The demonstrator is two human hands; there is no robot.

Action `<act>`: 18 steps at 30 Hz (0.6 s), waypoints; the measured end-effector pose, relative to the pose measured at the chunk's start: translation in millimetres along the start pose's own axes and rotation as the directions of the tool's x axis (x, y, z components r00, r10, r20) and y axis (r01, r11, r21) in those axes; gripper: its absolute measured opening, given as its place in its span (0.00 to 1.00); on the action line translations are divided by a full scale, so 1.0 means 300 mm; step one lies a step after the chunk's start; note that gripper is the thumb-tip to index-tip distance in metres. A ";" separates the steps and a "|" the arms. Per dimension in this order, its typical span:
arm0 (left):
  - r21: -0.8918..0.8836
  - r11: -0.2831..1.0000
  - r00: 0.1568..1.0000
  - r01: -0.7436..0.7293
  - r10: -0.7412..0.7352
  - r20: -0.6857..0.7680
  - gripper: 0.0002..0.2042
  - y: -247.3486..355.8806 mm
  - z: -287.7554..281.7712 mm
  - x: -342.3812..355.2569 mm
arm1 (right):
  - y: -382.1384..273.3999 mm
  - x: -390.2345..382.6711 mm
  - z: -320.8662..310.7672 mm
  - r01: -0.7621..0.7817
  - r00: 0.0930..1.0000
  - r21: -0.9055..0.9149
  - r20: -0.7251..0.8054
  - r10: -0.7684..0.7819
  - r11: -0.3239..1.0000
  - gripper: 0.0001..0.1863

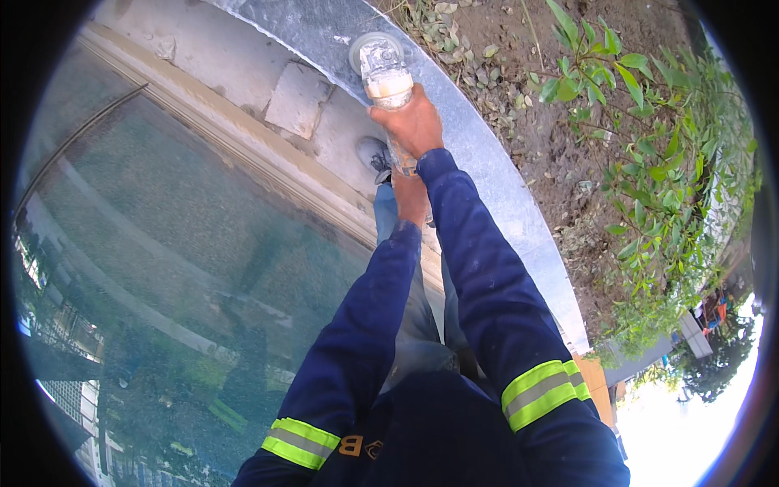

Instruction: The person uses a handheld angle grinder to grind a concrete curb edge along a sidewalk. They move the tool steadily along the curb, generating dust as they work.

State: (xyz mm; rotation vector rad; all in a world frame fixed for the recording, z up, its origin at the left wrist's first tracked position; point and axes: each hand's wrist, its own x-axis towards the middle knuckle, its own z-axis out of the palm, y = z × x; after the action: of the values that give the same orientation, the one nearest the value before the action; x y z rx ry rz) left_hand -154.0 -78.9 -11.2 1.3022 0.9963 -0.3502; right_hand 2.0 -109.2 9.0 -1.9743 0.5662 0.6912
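A dust-coated angle grinder (389,88) rests with its round disc end over a curved grey stone slab (479,122). My right hand (418,123) wraps around the grinder's body just behind its head, thumb across the top. Closer to me, my left hand (411,197) is closed around the rear of the same tool, its fingers partly hidden by the right sleeve. White dust covers the grinder's head, and the disc lies flat or nearly flat to the slab; I cannot tell whether it touches.
Left of the slab runs a lower concrete ledge (235,69) with a loose flat block (299,99). Beyond it is a large reflective glass pane (187,235). On the right lie brown soil (519,73) and a leafy shrub (649,174). My shoe (375,156) stands on the ledge.
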 end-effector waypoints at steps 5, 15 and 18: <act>0.037 0.999 0.999 -0.031 0.031 -0.012 0.17 0.004 0.019 -0.022 | 0.015 -0.024 -0.027 -0.006 0.999 0.032 -0.049 0.008 0.999 0.43; -0.039 0.999 0.998 -0.019 0.021 0.061 0.26 0.015 0.028 0.032 | -0.012 0.042 -0.016 -0.005 1.000 -0.016 0.004 0.005 1.000 0.46; 0.082 0.997 1.000 -0.008 0.006 0.020 0.24 0.018 0.012 -0.004 | -0.008 0.000 -0.013 -0.005 1.000 -0.011 0.015 0.005 1.000 0.45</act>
State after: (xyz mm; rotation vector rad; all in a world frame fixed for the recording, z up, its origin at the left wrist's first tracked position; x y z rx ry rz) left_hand -149.3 -81.1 -7.2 1.3734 0.9693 -0.4013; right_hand 4.5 -111.5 12.1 -1.9768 0.5599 0.7128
